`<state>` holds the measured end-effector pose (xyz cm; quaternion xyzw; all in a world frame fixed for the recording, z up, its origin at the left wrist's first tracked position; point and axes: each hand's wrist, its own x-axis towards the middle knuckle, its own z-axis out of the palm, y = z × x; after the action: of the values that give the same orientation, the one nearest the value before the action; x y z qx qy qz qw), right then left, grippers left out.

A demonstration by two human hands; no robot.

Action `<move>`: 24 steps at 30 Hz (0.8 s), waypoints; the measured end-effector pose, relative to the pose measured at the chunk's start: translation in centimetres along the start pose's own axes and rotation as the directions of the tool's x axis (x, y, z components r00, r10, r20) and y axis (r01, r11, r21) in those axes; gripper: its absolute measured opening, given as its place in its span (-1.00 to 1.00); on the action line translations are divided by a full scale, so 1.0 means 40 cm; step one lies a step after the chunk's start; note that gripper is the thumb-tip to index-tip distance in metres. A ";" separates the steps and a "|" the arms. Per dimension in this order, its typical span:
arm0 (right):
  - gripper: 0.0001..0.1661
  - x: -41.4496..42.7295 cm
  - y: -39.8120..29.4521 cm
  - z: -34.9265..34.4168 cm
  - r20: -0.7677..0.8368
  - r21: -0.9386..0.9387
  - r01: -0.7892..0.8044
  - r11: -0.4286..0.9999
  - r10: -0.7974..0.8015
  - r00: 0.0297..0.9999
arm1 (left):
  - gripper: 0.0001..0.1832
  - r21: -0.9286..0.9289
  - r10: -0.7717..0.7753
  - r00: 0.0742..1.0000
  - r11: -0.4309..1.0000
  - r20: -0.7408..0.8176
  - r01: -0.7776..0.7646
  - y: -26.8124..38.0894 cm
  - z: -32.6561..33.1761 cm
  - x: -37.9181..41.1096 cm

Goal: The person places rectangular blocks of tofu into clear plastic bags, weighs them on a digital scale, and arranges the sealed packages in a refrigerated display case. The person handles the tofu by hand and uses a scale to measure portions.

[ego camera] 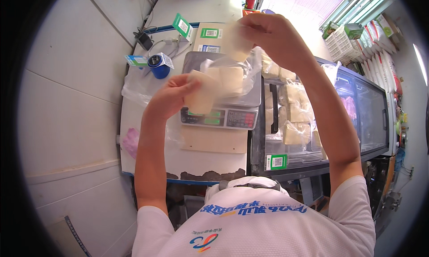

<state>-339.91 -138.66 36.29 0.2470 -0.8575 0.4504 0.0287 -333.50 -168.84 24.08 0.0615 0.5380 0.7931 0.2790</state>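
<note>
My left hand (176, 91) grips a thin, pale square wrapper-like sheet (201, 96), blurred, above the front left of a digital scale (219, 118). Higher up at the right, my right hand (269, 36) holds another pale sheet (239, 42), also blurred by motion. Between and below them, a stack of pale square sheets (233, 79) sits in an open clear plastic bag (253, 71) on the scale's metal pan (192, 61). Whether my left hand holds one sheet or more, I cannot tell.
Right of the scale, a glass-topped cabinet (295, 156) shows several bagged pale stacks (297, 133). At the left stand a blue cylindrical device (159, 67), a black power adapter (143, 40) and cables. A thin plastic bag (137, 89) and a pink bag (130, 142) lie near the left edge.
</note>
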 end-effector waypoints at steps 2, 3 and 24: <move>-0.59 0.014 0.039 0.032 0.077 -0.097 0.071 0.993 -0.063 0.995 | -0.56 -0.105 0.130 0.989 0.985 -0.066 -0.136 -0.010 -0.020 -0.017; -0.61 0.023 0.033 0.048 0.121 -0.141 0.113 0.983 -0.096 0.988 | -0.57 -0.134 0.153 0.986 0.978 -0.064 -0.160 0.000 -0.013 -0.030; -0.76 -0.022 0.332 0.227 0.263 -0.479 0.277 0.833 -0.165 0.951 | -0.58 -0.241 0.233 0.969 0.939 -0.079 -0.245 0.036 0.034 -0.005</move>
<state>-343.53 -139.20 20.60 0.3746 -0.9094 0.1724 0.0541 -333.34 -168.23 25.95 0.0711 0.4294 0.8836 0.1727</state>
